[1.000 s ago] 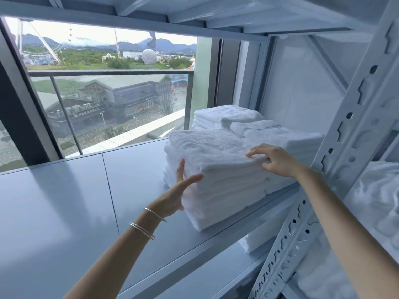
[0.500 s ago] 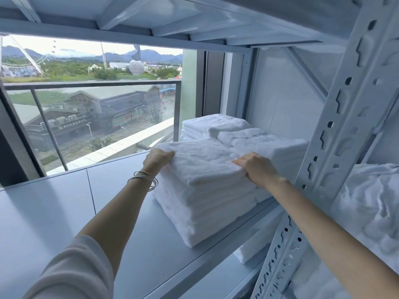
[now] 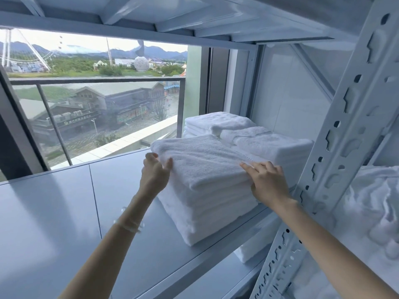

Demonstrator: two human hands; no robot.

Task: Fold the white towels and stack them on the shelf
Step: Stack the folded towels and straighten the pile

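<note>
Head view gives me both bare arms reaching onto the pale grey metal shelf (image 3: pixel 64 212), where the front stack of folded white terry towels (image 3: pixel 207 203) sits near the shelf's front edge, just beside the perforated white steel upright (image 3: pixel 336 160).

My left hand (image 3: pixel 155 174) is at the stack's left corner, fingers curled and thumb up against the edge of the top folded white towel (image 3: pixel 200 162), pinching that edge. My right hand (image 3: pixel 266 183) lies on the stack's right corner, fingers spread flat over the top towel and thumb tucked down along the stack's side; it presses more than it grips, loosely open. Thin silver bangles (image 3: pixel 129 223) ring my left wrist, blurred.

Behind the front stack, touching it, stand two more piles of folded white towels (image 3: pixel 218 123), against the white back wall. Right of the upright, a loose heap of crumpled white towels (image 3: pixel 371 212) lies on a lower level. Below the front stack, more folded white cloth shows on the shelf underneath. Left of the stack, the shelf is backed by a large window (image 3: pixel 97 100).
</note>
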